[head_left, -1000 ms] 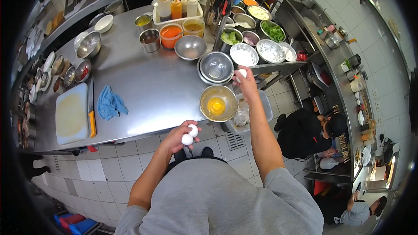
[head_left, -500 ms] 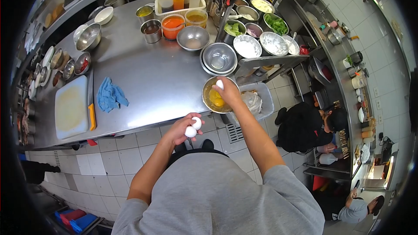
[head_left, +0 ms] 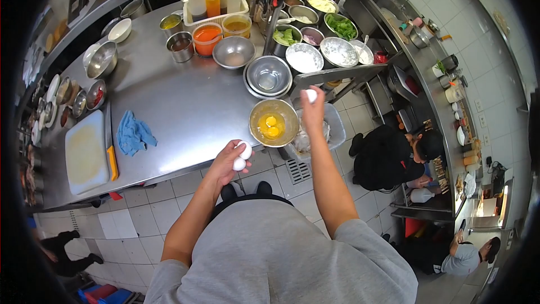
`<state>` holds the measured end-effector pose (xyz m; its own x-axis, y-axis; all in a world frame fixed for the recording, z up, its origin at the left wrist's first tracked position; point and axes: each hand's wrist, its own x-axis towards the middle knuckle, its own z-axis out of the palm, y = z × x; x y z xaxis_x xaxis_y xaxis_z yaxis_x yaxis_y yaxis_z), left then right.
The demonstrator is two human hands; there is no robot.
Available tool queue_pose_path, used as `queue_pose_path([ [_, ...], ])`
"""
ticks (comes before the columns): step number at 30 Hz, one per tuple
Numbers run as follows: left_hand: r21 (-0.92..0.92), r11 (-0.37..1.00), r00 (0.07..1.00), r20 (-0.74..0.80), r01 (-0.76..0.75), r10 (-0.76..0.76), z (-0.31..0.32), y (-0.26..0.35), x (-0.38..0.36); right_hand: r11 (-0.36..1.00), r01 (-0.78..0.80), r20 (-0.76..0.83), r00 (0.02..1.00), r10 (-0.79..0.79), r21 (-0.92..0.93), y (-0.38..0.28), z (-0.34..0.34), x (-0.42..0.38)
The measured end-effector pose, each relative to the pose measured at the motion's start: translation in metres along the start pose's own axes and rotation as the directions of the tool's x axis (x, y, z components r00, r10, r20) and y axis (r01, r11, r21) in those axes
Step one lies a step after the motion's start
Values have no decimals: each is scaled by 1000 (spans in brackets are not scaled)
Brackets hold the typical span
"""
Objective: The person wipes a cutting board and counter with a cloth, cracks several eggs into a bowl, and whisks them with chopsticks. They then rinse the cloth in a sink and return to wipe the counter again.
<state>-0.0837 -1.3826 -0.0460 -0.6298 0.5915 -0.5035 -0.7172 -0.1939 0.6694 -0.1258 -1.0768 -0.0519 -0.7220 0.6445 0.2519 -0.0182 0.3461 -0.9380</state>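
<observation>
My left hand (head_left: 227, 162) is closed around two white eggs (head_left: 242, 156), held in front of the counter's edge. A metal bowl (head_left: 256, 135) at the counter's front right edge has egg yolks (head_left: 271, 126) and clear white in it. To the right of this bowl, my right hand (head_left: 314, 110) grips a white eggshell (head_left: 310, 95) at its fingertips. Below that hand, partly hidden by the forearm, is a translucent plastic bin (head_left: 337, 129) with whitish scraps inside.
Nested metal bowls (head_left: 269, 75) stand behind the egg bowl. On the left lie a blue cloth (head_left: 134, 134), a knife with a yellow handle (head_left: 113, 163) and a white cutting board (head_left: 85, 149). Sauce tubs (head_left: 207, 38) line the back. A co-worker (head_left: 388, 160) bends at the right counter.
My right hand has moved right, from over the egg bowl to over the bin, with the eggshell. Two yolks now show plainly in the bowl. My left hand still holds its two eggs.
</observation>
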Motion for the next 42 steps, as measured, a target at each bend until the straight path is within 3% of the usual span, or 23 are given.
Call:
queue_pose_path([
  [1, 6, 1000, 1000, 3, 0, 0, 3, 3, 0, 997, -75, -25, 997, 76, 28, -12, -19, 6],
  [3, -15, 1000, 1000, -12, -10, 10, 7, 5, -2, 968, -64, -35, 998, 57, -242, 17, -46, 25],
  [4, -9, 1000, 1000, -10, -10, 10, 9, 3, -1, 969, -66, -40, 998, 58, -239, 34, -57, 26],
  [6, -3, 1000, 999, -36, -27, 27, 15, 3, 3, 680, 244, 188, 970, -156, -691, 58, -73, 22],
  [8, 16, 999, 999, -24, -27, 28, 21, 5, 7, 898, 171, 461, 887, 39, -406, 20, -67, 4],
  [10, 64, 997, 999, -6, -40, 40, 30, 6, 9, 979, -162, 746, 634, 201, -126, -37, -51, -45],
  [12, 106, 993, 999, -1, -49, 49, 40, 6, 16, 979, -202, 898, 432, 83, 7, -87, -36, -84],
  [13, 145, 988, 998, 1, -60, 60, 44, 6, 19, 980, -200, 898, 431, 82, 7, -85, -26, -89],
  [15, 183, 980, 997, -2, -72, 74, 45, 8, 19, 969, 244, 857, 491, -153, 33, -69, -9, -94],
  [16, 94, 993, 997, -5, -77, 77, 44, 9, 19, 999, -30, 823, 566, 40, -28, -63, -5, -91],
  [18, 4, 996, 996, -12, -86, 86, 43, 14, 17, 989, -22, 606, 792, -73, 147, -54, -5, -66],
  [20, -34, 995, 994, -63, -93, 91, 41, 17, 9, 993, 54, 361, 929, -87, 101, -37, -3, -20],
  [21, -34, 995, 994, -63, -93, 91, 36, 15, 8, 982, -45, 256, 967, -3, 182, -37, -3, 4],
  [23, -52, 996, 993, -90, -77, 72, 24, 8, 4, 998, 57, 99, 993, -60, 26, -48, -3, 42],
  [24, -53, 996, 993, -94, -77, 72, 20, 4, 2, 945, 285, 6, 958, -288, -159, -45, 1, 56],
  [25, -60, 996, 993, -104, -68, 61, 16, 1, 0, 945, 286, 8, 957, -289, -156, -44, 5, 63],
  [28, -75, 995, 990, -126, -73, 63, 8, -3, -3, 853, 288, 172, 957, -235, -436, -26, 14, 76],
  [33, -127, 985, 982, -160, -119, 98, -5, 1, -15, 888, 365, 110, 931, -348, -281, -6, 17, 74],
  [34, -128, 983, 979, -175, -131, 108, -9, 2, -17, 1000, 30, 208, 978, -28, -8, -28, 11, 61],
  [35, -128, 982, 975, -190, -140, 114, -12, 1, -19, 912, -353, 377, 889, 258, 209, -40, 9, 48],
  [37, -138, 982, 975, -199, -130, 101, -17, -3, -21, 870, -402, 483, 844, 232, 285, -28, 17, 26],
  [40, -132, 986, 976, -202, -107, 79, -17, -4, -21, 957, -278, 627, 761, 165, 87, -1, 32, -2],
  [42, -121, 988, 979, -191, -100, 76, -15, -4, -19, 972, 204, 589, 802, -97, -117, 10, 45, -18],
])
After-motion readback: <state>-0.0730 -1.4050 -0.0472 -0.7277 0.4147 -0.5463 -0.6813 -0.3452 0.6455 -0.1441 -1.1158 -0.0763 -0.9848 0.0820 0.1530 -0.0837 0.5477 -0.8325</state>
